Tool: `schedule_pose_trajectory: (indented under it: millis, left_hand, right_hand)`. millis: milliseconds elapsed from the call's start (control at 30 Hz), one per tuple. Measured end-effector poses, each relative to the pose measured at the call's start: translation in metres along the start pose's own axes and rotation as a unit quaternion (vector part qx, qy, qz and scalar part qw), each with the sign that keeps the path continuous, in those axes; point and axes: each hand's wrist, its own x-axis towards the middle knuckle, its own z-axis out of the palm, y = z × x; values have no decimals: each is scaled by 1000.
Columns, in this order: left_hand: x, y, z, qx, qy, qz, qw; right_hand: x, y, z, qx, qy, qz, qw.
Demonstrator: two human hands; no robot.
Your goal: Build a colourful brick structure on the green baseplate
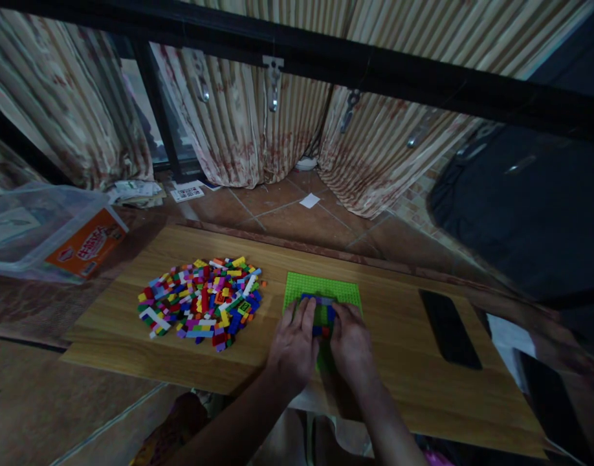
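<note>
Fingers (307, 312) of the left hand (292, 346) and right hand (354, 343) curl over blue-and-red plastic brickwork (318, 331), probably steadying it; whether either pinches it, I cannot tell. It sits on a lime-green studded plastic baseplate (326, 285), near loose multicoloured plastic bricks (204, 304), probably for reach.

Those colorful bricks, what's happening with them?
A person's left hand and right hand are around a small group of bricks, mostly blue with some red, on a green studded plate. Whether either hand grips a brick is hard to tell. A big loose pile of bricks lies to the left on the wooden table.
</note>
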Motion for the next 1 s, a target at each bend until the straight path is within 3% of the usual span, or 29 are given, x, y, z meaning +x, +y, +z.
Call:
schedule_pose_trajectory:
  millis: [167, 500, 800, 1000]
  left_hand:
    - [-6, 7, 1, 31, -29, -18, 999]
    - [-2, 8, -1, 62, -33, -25, 997]
    - [3, 9, 5, 96, -44, -24, 994]
    - [2, 6, 5, 93, -34, -20, 995]
  right_hand:
    - [-2, 0, 2, -68, -28, -17, 997]
    - [1, 0, 3, -123, -57, -38, 990]
    - [8, -22, -2, -255, -92, -84, 959]
    - [5, -26, -3, -220, -89, -67, 969]
